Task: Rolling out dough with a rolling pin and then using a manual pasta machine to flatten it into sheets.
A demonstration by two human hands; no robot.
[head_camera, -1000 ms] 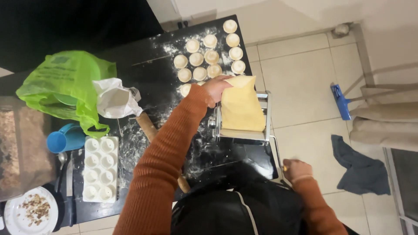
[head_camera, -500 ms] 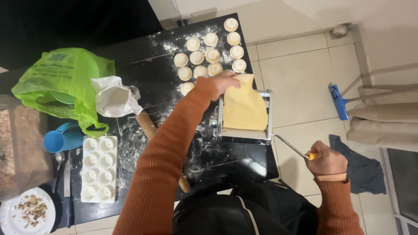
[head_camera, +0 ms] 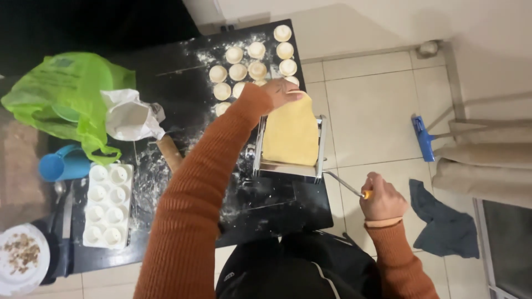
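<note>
A steel pasta roller (head_camera: 288, 169) sits at the right edge of a black floured table (head_camera: 183, 66). A yellow dough sheet (head_camera: 291, 133) lies across the top of the roller. My left hand (head_camera: 282, 91), in a rust-orange sleeve, rests on the sheet's far end. My right hand (head_camera: 381, 198) grips the orange-tipped handle of the crank (head_camera: 344, 184) that sticks out from the roller's right side.
Several round dough discs (head_camera: 249, 63) lie at the table's far end. A green plastic bag (head_camera: 66, 99), a white paper bag (head_camera: 130, 116), a wooden rolling pin (head_camera: 169, 154), a white mould tray (head_camera: 108, 204), a blue cup (head_camera: 61, 165) and a plate (head_camera: 22, 257) are at left. A blue cloth (head_camera: 443, 218) lies on the tiled floor.
My right hand has swung the crank handle up and outward, from low beside my body to the right of the roller. The dough sheet has shifted slightly on the roller.
</note>
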